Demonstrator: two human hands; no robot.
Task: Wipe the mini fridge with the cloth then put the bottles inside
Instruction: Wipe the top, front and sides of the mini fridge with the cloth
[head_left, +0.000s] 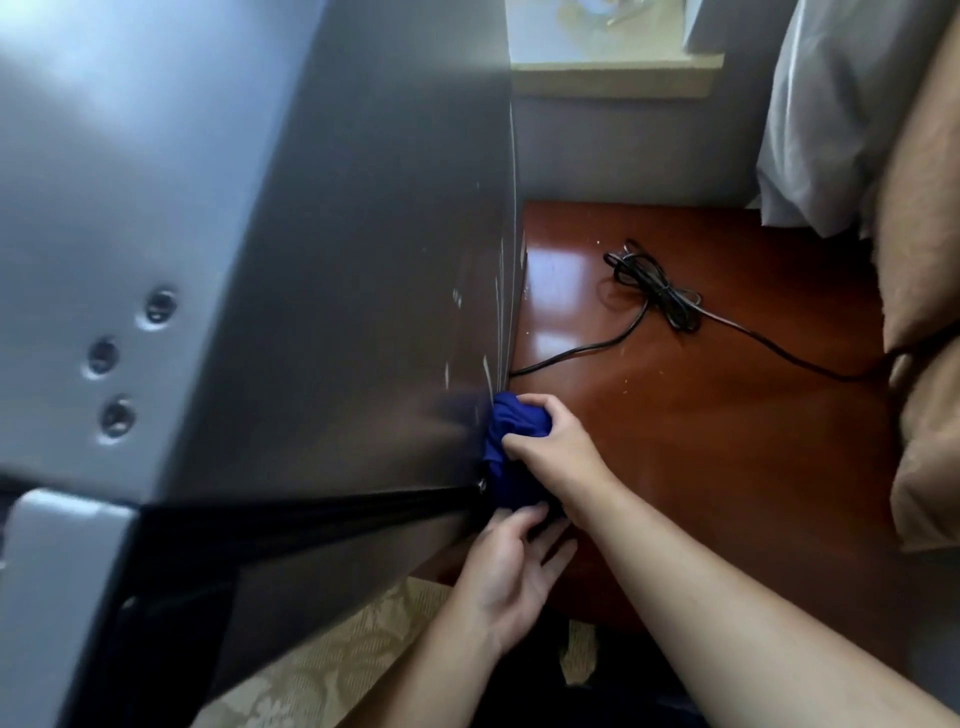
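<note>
The grey mini fridge (322, 270) fills the left half of the view, seen from above, with its top and right side facing me. A bunched blue cloth (511, 452) is pressed against the lower right corner of the fridge's side. My right hand (550, 441) grips the cloth from the right. Just below it, my left hand (511, 566) is palm up with fingers spread, its fingertips touching the cloth's lower end. No bottles are in view.
The fridge stands on a glossy reddish wooden surface (701, 441). A black power cord (654, 291) lies coiled on it and runs to the right. Tan cushions (930, 312) and a white pillow (831, 104) line the right edge. Patterned carpet (332, 675) shows below.
</note>
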